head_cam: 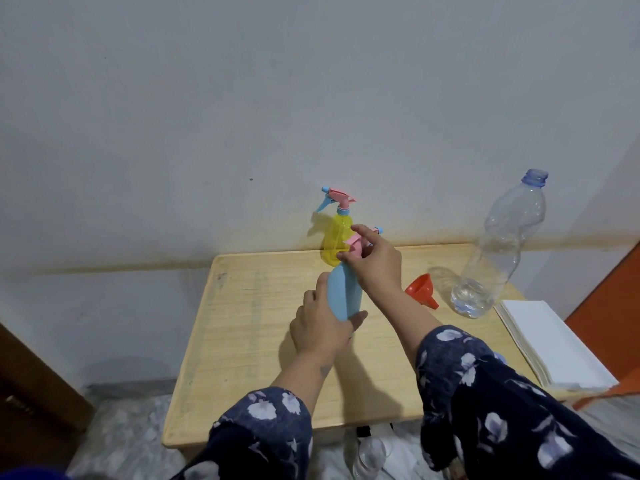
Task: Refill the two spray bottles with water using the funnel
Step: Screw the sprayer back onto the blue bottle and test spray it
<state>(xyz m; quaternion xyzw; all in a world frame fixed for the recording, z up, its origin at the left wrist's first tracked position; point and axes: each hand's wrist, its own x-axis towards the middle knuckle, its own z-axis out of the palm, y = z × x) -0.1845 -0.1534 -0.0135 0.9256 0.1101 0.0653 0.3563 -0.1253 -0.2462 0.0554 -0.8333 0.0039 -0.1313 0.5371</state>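
A blue spray bottle (343, 292) stands near the middle of the wooden table (249, 327). My left hand (323, 327) grips its lower body. My right hand (375, 263) is curled round its pink trigger head (459, 245), which is mostly hidden by my fingers. Behind it, close to the wall, stands a yellow spray bottle (337, 237) with its pink and blue head on. An orange funnel (422, 291) lies on its side to the right. Beside the funnel stands a large clear plastic water bottle (498, 251), uncapped, with a little water at the bottom.
A stack of white paper napkins (550, 344) lies at the table's right edge. The wall runs right behind the table. A dark wooden piece (31, 393) is at the left, an orange surface (609, 299) at the right. Plastic items lie on the floor under the front edge.
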